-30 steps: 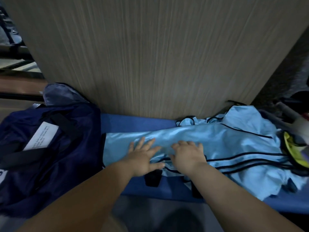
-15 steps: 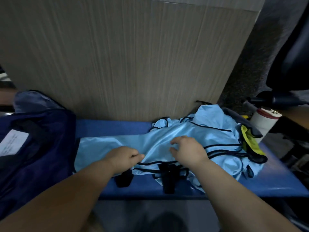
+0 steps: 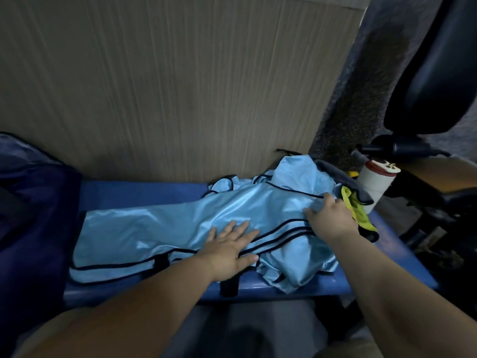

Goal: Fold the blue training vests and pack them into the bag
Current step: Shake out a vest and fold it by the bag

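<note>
On the blue bench point(image 3: 134, 192):

NOTER: One light-blue vest point(image 3: 160, 228) lies stretched lengthwise, with black trim along its near edge. Its left end is just beside the dark bag point(image 3: 33, 208). Its right end runs into a heap of more vests point(image 3: 296, 184).

CHECKER: Hands?

NOTER: Left hand point(image 3: 229, 251) lies flat on the vest's middle, fingers straight and spread, pressing. Right hand point(image 3: 327, 218) is on the cloth at the heap end, by a trim line. Its fingers bend over the fabric, but I cannot tell whether they pinch it or only rest.

CHECKER: Step in hand?

NOTER: My reading is smoothing and squaring before a fold. The cloth looks slick, so keep the left palm down as an anchor. Take the right end by its trim and free it from the heap so only one layer comes. Carry it over toward the bag end, match the trim lines, then press flat.

CHECKER: Hazards?

NOTER: A yellow-green cloth point(image 3: 357, 210) and a white canister point(image 3: 375, 182) sit close to the right hand, so a careless drag may catch them. Black tabs point(image 3: 228, 285) hang off the front edge and should be tucked in. The bag's opening isn't readable at the frame edge.
</note>
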The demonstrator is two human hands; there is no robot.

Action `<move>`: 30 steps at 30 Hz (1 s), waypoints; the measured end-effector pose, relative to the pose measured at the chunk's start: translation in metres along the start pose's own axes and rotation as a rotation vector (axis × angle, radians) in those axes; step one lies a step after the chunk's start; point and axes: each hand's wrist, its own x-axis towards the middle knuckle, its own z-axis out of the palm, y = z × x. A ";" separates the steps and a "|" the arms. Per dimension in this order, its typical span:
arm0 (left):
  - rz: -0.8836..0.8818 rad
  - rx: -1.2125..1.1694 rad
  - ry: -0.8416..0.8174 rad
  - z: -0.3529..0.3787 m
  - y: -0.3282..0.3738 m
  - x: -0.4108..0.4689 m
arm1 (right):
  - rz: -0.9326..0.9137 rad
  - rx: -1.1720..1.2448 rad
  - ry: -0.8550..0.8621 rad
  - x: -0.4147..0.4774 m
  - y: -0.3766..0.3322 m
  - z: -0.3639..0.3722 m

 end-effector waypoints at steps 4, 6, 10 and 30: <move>-0.020 -0.003 -0.023 -0.003 0.004 0.002 | 0.017 -0.068 0.053 0.004 0.001 0.004; -0.035 0.006 -0.020 -0.003 0.007 0.003 | 0.029 -0.081 0.059 0.006 0.000 0.005; -0.040 0.060 0.023 -0.003 0.012 0.006 | 0.013 -0.128 0.084 0.008 0.001 0.003; 0.202 -0.433 0.361 -0.005 0.018 0.013 | 0.074 0.768 -0.194 0.018 0.014 -0.082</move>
